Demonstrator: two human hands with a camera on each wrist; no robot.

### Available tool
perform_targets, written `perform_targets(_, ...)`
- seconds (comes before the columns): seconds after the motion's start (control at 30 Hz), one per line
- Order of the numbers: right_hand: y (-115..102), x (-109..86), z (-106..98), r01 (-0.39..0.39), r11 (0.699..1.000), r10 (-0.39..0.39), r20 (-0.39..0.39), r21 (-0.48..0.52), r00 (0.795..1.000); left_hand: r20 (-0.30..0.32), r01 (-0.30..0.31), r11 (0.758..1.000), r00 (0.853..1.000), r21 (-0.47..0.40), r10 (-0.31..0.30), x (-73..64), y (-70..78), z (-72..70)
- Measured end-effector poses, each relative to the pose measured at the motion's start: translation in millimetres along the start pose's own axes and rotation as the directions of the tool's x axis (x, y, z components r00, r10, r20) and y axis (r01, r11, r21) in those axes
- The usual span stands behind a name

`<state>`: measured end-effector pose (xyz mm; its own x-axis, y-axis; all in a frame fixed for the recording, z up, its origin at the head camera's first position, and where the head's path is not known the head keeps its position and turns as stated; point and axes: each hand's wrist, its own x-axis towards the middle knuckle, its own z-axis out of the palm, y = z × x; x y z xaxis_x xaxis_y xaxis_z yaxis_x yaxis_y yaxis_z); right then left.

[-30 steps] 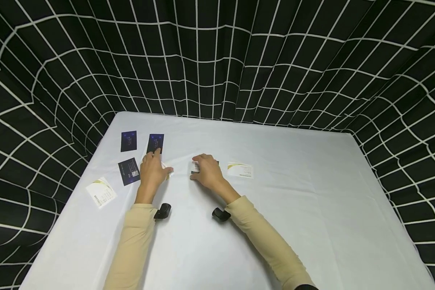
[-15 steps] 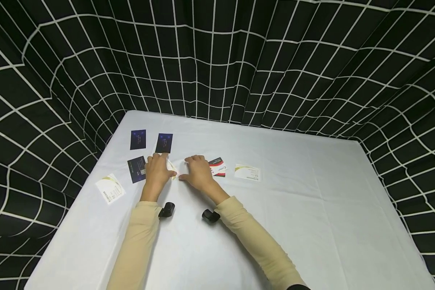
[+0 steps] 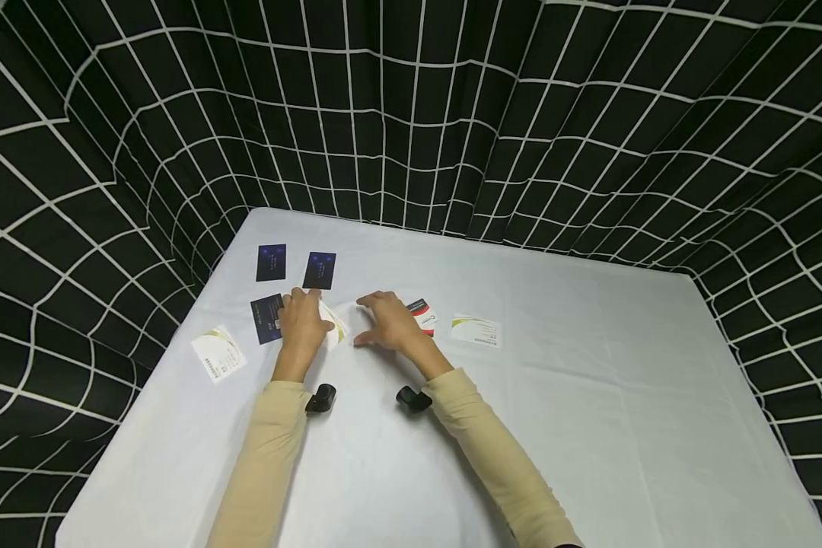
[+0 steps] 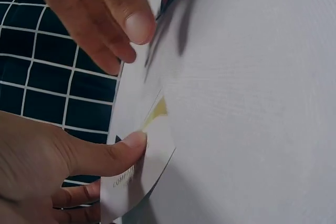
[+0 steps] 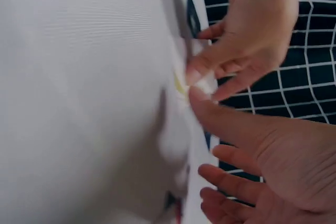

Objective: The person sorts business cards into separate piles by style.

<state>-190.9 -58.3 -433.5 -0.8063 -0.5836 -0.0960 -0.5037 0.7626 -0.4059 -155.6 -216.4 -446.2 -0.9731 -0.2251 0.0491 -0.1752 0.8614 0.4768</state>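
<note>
My left hand (image 3: pixel 304 327) pinches a white business card (image 3: pixel 334 329) with a gold curve. In the left wrist view its thumb lies on the printed face of that card (image 4: pixel 137 182), with fingers showing behind. Facing it, my right hand (image 3: pixel 392 326) is open, thumb and fingers spread apart with nothing between them. Just right of that hand, partly covered by it, lies a red, black and white business card (image 3: pixel 425 313). A dark business card (image 3: pixel 267 318) sits against the left hand's outer side, partly hidden by its fingers.
Two dark blue business cards, the left one (image 3: pixel 271 262) and the right one (image 3: pixel 320 270), lie toward the table's far edge. White cards with gold curves lie at the left (image 3: pixel 219 352) and right (image 3: pixel 476 329). A black grid-patterned curtain (image 3: pixel 438 114) surrounds the white table (image 3: pixel 589 426).
My right hand has moved left off the red, black and white card toward the left hand, then drawn back slightly. More of the white card in the left hand shows. The head view has shifted.
</note>
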Motion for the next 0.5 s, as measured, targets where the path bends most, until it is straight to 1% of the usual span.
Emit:
perform_targets(0.1,-0.1,-0.4,6.0,0.046,0.997,-0.047,0.002,0.065,0.999,-0.020,0.007,1.000,1.000,-0.027,-0.008,-1.7,-0.2,-2.2)
perform_targets(0.2,-5.0,1.8,17.2,0.075,0.993,-0.073,-0.029,0.092,0.997,-0.027,0.004,0.997,1.000,-0.073,-0.006,-3.2,-0.2,-3.5)
perform_targets(0.33,-10.1,4.7,25.6,0.086,0.990,-0.081,-0.051,0.112,0.995,-0.047,0.009,0.983,0.999,-0.181,-0.018,-5.9,0.3,-7.5)
perform_targets(0.43,-8.1,4.9,26.9,0.080,0.975,-0.069,-0.059,0.209,0.996,-0.061,0.015,0.964,0.998,-0.264,-0.033,-7.8,1.7,-12.6)
perform_targets(0.5,-3.7,4.0,25.8,0.065,0.952,-0.048,-0.064,0.298,0.997,-0.069,0.018,0.953,0.997,-0.304,-0.040,-9.3,4.0,-15.4)
